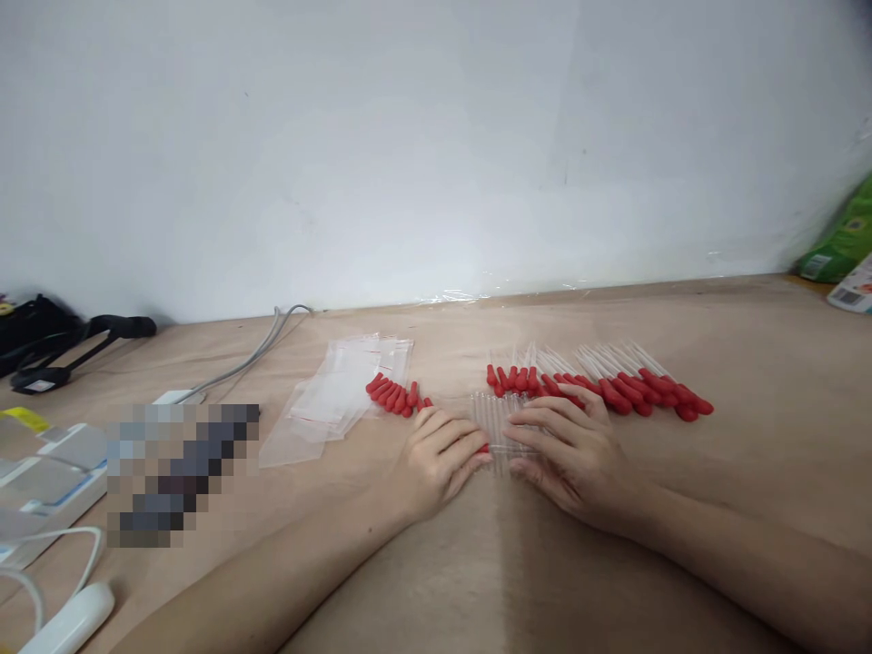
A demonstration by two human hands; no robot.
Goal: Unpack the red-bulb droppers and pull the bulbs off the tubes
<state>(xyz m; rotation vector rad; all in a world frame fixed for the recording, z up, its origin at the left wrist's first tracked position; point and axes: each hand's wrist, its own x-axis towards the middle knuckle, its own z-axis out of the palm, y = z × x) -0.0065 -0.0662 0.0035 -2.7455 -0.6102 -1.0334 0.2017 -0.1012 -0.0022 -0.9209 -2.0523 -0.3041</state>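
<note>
We see the left hand (446,450) with its fingers bent and close together, pinching a red bulb (485,448) between thumb and forefinger; most of the bulb is hidden. The right hand (579,445) is curved with its fingers slightly apart over the clear tubes (487,413); we cannot tell whether it grips one. A slender clear tube appears to run crosswise from the red bulb toward the right hand. The clear tubes lie side by side on the bench (436,581) between the two hands, slim, straight and transparent, pointing toward the wall (409,136). Just beyond the left hand we find the loose red bulbs (391,395), matte, rounded at one end and narrower at the other, grouped at the edge of the overlapping clear bags (341,386). Beyond and to the right of the right hand lies a row of droppers (627,391), each with a red bulb toward us and a thin, pale tube directed at the wall. Farther left, we note a grey cable (262,350); at the far right, a green package (841,232).
</note>
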